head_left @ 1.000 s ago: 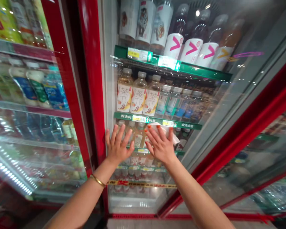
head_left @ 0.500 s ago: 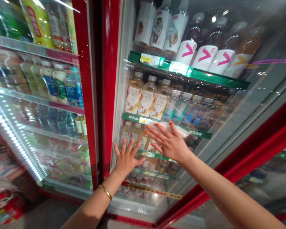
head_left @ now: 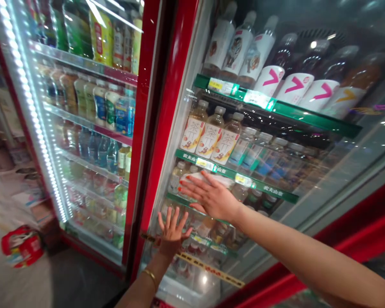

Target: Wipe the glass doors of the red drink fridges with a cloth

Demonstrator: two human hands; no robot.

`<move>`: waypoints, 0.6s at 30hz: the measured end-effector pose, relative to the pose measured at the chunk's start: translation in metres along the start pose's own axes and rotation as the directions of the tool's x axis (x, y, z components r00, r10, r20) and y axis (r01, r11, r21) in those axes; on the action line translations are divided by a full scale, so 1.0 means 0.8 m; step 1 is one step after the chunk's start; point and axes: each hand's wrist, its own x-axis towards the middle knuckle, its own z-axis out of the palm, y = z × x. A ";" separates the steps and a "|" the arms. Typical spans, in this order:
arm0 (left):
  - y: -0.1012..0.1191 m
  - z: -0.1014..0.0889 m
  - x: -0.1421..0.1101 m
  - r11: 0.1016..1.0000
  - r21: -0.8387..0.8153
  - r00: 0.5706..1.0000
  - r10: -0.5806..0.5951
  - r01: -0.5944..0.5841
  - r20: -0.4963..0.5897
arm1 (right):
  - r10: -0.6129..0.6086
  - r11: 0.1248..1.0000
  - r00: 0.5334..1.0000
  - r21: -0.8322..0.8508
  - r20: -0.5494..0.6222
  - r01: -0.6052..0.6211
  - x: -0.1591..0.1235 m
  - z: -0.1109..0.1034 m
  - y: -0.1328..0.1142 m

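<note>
My right hand (head_left: 213, 197) lies flat on a white cloth (head_left: 225, 181), pressing it against the glass door (head_left: 259, 265) of a drinks fridge. Its fingers point left, and the cloth shows above and beside them, partly covered by the hand. Lower and to the left, my left hand (head_left: 172, 229) has its fingers spread against the same glass, with nothing in it. A gold bangle (head_left: 150, 276) circles the left wrist. Behind the glass, tea bottles (head_left: 205, 136) with white labels stand on a green-edged shelf (head_left: 277, 191) above the right hand.
A red door frame (head_left: 167, 128) borders the glass on the left, and another red bar (head_left: 365, 222) runs along the lower right. A second lit fridge (head_left: 93, 115) full of bottles stands at left. A red package (head_left: 22, 247) sits on the floor at lower left.
My right hand has slid left and slightly down across the glass with the white cloth under it. My left hand is a little lower against the shelves. The view has shifted left.
</note>
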 end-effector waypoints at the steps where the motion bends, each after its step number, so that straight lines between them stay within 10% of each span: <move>1: 0.002 0.000 -0.009 1.000 0.003 1.000 0.000 0.000 0.006 | 0.073 0.997 0.996 0.010 -0.048 -0.073 -0.001 -0.009 0.011; 5: 0.008 0.004 -0.025 1.000 0.017 1.000 -0.012 0.012 0.000 | 0.250 0.968 0.946 0.029 -0.205 -0.250 0.049 -0.017 0.010; 8: 0.009 0.004 -0.027 1.000 0.003 1.000 -0.017 0.017 -0.014 | 0.069 0.996 0.980 -0.043 -0.187 -0.078 0.068 0.030 -0.036; 10: 0.006 -0.004 -0.026 1.000 -0.019 1.000 -0.017 0.017 -0.019 | -0.029 0.996 0.979 -0.092 -0.203 0.010 0.038 0.062 -0.060; 13: -0.008 -0.025 -0.004 0.999 -0.054 1.000 -0.007 0.008 0.009 | 0.114 0.978 0.936 -0.130 -0.334 -0.165 -0.054 0.071 -0.054; 15: -0.020 -0.037 0.035 0.997 -0.071 1.000 0.015 -0.014 0.013 | 0.307 0.907 0.852 -0.139 -0.424 -0.397 -0.113 0.045 -0.025; 18: -0.033 -0.044 0.120 0.993 -0.073 0.995 0.088 -0.091 -0.048 | 0.548 0.691 0.609 -0.100 -0.573 -0.716 -0.146 -0.001 0.021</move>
